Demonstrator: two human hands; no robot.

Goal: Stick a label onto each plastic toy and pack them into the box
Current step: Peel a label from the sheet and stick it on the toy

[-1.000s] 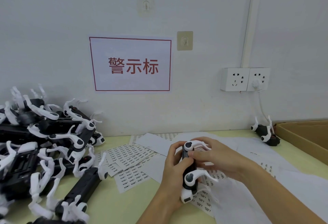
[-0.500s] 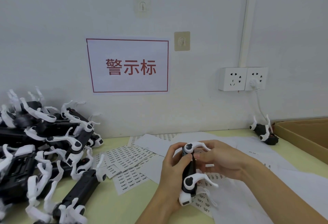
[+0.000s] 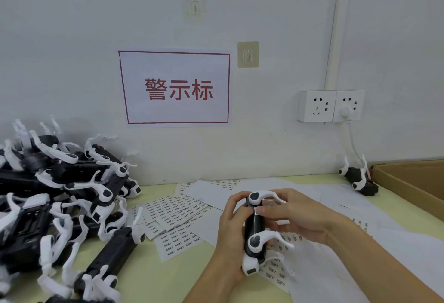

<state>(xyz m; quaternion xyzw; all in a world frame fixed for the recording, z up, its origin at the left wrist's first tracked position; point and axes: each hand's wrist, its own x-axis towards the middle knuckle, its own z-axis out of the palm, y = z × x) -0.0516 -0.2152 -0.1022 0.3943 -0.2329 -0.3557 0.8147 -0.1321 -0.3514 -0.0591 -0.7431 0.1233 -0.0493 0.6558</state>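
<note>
Table point(image 3: 153, 276): my pale-green bench.
Toy pile point(image 3: 60, 197): heaped at my far left.
Box point(image 3: 413, 182): cardboard, right edge.
Toy point(image 3: 255, 224): upright between my hands.
Left hand point(image 3: 231, 233): grips its body.
Right hand point(image 3: 295, 216): thumb presses what seems a label point(image 3: 256, 211).

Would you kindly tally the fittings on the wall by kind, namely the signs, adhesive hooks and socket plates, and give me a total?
Signs with red characters: 1
Adhesive hooks: 2, one pale high up, one beige beside the sign
Socket plates: 2, the left free, the right with a white plug in it
Total: 5
</note>
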